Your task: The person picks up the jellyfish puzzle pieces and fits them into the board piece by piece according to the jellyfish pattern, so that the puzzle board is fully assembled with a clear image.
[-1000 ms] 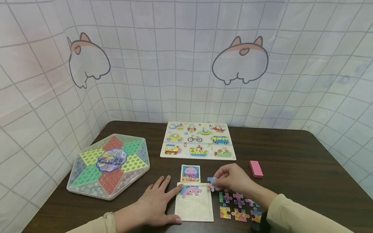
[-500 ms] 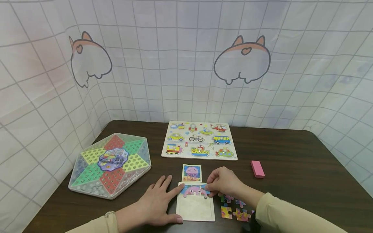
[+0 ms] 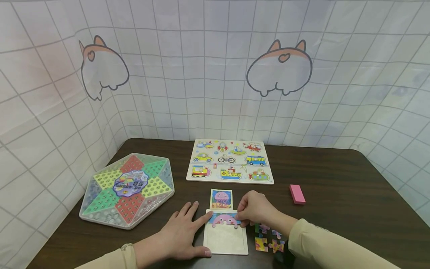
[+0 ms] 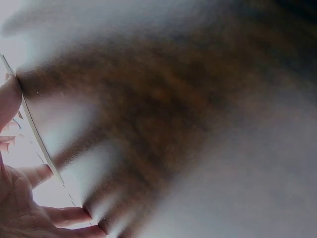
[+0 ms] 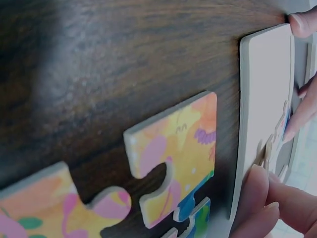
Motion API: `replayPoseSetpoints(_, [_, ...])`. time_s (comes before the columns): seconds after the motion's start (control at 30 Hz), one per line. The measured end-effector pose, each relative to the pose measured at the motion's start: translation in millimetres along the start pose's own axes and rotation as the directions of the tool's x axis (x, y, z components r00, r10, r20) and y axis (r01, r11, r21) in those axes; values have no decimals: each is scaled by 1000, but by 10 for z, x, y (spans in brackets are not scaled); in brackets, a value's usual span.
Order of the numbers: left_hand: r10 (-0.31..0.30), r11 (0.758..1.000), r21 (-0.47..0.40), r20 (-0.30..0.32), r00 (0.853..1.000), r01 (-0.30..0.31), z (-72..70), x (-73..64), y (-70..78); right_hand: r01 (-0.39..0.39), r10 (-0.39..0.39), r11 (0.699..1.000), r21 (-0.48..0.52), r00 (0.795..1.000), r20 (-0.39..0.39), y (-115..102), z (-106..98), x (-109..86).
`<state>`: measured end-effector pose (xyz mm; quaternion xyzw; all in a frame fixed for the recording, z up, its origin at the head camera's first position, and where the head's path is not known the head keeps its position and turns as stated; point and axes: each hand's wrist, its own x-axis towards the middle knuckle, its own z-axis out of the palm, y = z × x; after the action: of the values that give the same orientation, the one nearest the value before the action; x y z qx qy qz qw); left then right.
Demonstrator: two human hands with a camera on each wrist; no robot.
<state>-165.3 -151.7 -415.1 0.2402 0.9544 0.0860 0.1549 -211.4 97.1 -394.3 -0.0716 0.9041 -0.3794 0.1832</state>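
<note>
My left hand (image 3: 179, 236) lies spread with straight fingers, its index finger and thumb at the left edge of a pale square puzzle tray (image 3: 225, 243). Joined jigsaw pieces showing a pink jellyfish head (image 3: 221, 219) fill the tray's top row. At the top right corner, my right hand (image 3: 258, 210) pinches the rightmost jigsaw piece (image 3: 234, 222), mostly covered by the fingertips in the head view. From the right wrist, the thumb and fingers (image 5: 253, 196) appear over the tray's rim. The left wrist view catches the left hand (image 4: 20, 198) from below, beside the tray edge.
Loose jigsaw pieces (image 3: 261, 244) lie right of the tray, partly under the right forearm. A jellyfish picture card (image 3: 221, 200) touches the tray's far edge. Beyond are a vehicle puzzle board (image 3: 230, 162), a hexagonal checkers box (image 3: 127, 190) and a pink block (image 3: 297, 194).
My right hand has carried the jigsaw piece left and down into the tray's top right corner, against the joined pieces. The left hand keeps its place.
</note>
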Motion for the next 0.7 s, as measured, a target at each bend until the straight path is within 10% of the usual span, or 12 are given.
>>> replayPoseSetpoints(0.7, [13,1000,-6,-14,1000,-13,1,-17,1,-16,16,996,-90,1000,0,-10,19,54])
